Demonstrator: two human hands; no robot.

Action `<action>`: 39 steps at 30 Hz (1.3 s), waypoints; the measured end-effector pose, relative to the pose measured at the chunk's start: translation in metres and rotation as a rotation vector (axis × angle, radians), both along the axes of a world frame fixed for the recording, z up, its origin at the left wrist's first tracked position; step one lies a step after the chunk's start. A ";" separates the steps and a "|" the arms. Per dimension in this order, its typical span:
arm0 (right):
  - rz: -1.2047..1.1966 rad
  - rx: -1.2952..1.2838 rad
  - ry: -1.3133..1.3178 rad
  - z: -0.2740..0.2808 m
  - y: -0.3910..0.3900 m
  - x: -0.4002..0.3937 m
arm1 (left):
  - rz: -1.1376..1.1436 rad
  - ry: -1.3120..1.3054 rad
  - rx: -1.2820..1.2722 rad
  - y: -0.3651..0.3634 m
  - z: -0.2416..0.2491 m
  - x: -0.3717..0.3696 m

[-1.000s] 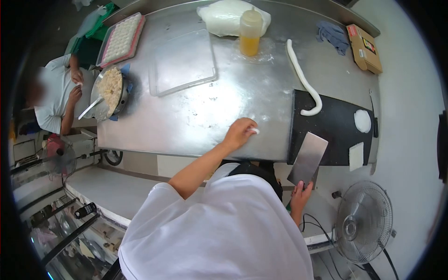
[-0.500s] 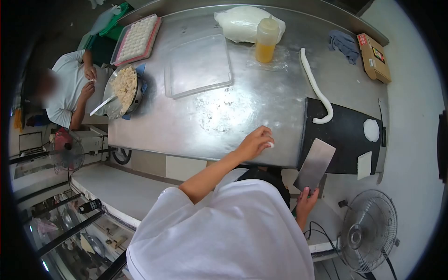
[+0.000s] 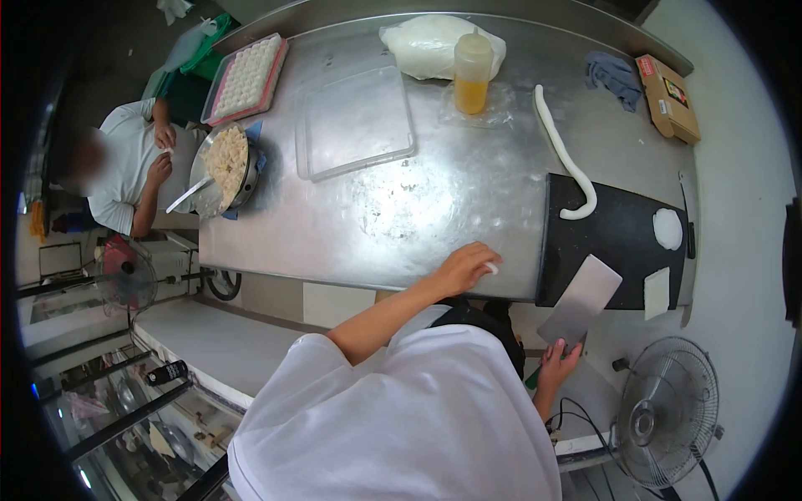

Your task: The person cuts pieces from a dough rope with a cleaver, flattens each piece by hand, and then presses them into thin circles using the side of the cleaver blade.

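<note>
My left hand (image 3: pixel 466 267) is over the front edge of the steel table, its fingers closed on a small piece of white dough (image 3: pixel 492 269). Lower right, my right hand (image 3: pixel 558 364) grips a wide-bladed cleaver (image 3: pixel 582 299) by its handle end. The blade overlaps the front edge of the black board (image 3: pixel 618 225). A long rope of white dough (image 3: pixel 561 154) lies curved from the table onto that board. Also on the board are a flat round white piece (image 3: pixel 667 229) and a pale rectangular block (image 3: pixel 657 293).
At the back stand a squeeze bottle (image 3: pixel 473 75) of yellow liquid and a white bag (image 3: pixel 418 46). A clear plastic lid (image 3: pixel 355 123) lies mid-table. Left are a bowl of filling (image 3: pixel 225 163), a tray of dough pieces (image 3: pixel 248 77) and a seated co-worker (image 3: pixel 125 159). A fan (image 3: pixel 652 413) stands lower right.
My left hand has shifted slightly right and nearer me with the dough piece. The cleaver and my right hand have moved a little right and nearer me.
</note>
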State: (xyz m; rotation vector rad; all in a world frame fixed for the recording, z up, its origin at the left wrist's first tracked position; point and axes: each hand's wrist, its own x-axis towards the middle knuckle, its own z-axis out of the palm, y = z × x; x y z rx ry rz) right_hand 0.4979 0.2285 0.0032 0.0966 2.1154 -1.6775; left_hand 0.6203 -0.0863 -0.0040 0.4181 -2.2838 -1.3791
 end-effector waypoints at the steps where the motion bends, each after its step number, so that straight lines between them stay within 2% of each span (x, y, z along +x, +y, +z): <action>1: -0.001 -0.001 -0.001 0.002 0.003 0.002 | 0.003 0.016 0.032 0.003 -0.001 -0.002; 6: -0.021 -0.012 -0.009 0.010 0.012 0.011 | 0.048 0.028 0.013 0.015 -0.003 -0.023; 8: -0.052 -0.020 -0.013 0.010 0.016 0.014 | 0.325 -0.117 0.341 0.026 -0.004 -0.035; 9: -0.080 -0.030 -0.013 0.012 0.016 0.015 | 0.323 -0.120 0.342 0.031 -0.012 -0.041; 11: -0.130 -0.040 -0.012 0.009 0.016 0.014 | 0.460 -0.061 0.773 0.032 -0.020 -0.052; 12: -0.178 -0.046 -0.012 0.008 0.017 0.014 | 0.459 -0.063 0.770 0.034 -0.018 -0.055; 14: -0.202 -0.051 -0.010 0.007 0.019 0.014 | 0.430 -0.100 1.373 0.039 -0.008 -0.062; 20: -0.297 -0.038 -0.015 0.009 0.030 0.024 | 0.134 -0.155 1.328 0.071 0.002 -0.087; 25: -0.351 -0.025 0.009 0.008 0.043 0.037 | 0.001 -0.234 1.334 0.088 -0.005 -0.098; 27: -0.383 0.006 0.023 0.013 0.043 0.040 | -0.074 -0.269 1.239 0.091 -0.005 -0.098; 28: -0.412 0.017 0.025 0.010 0.045 0.040 | -0.101 -0.287 1.246 0.090 -0.002 -0.099; 30: -0.418 0.040 -0.038 0.005 0.057 0.042 | -0.050 -0.353 1.044 0.092 0.001 -0.102; 32: -0.476 0.026 -0.005 0.010 0.056 0.044 | -0.085 -0.268 1.071 0.087 -0.020 -0.110; 34: -0.410 0.041 0.064 0.008 0.057 0.049 | 0.002 -0.151 0.936 0.078 -0.031 -0.126; 36: -0.452 0.037 0.040 0.006 0.059 0.052 | -0.107 -0.121 0.725 0.056 -0.020 -0.146; 38: -0.503 0.006 0.033 0.004 0.060 0.051 | -0.291 -0.221 0.298 0.039 0.004 -0.173; 39: -0.513 -0.013 -0.001 0.002 0.060 0.051 | -0.376 -0.202 0.270 0.040 0.016 -0.189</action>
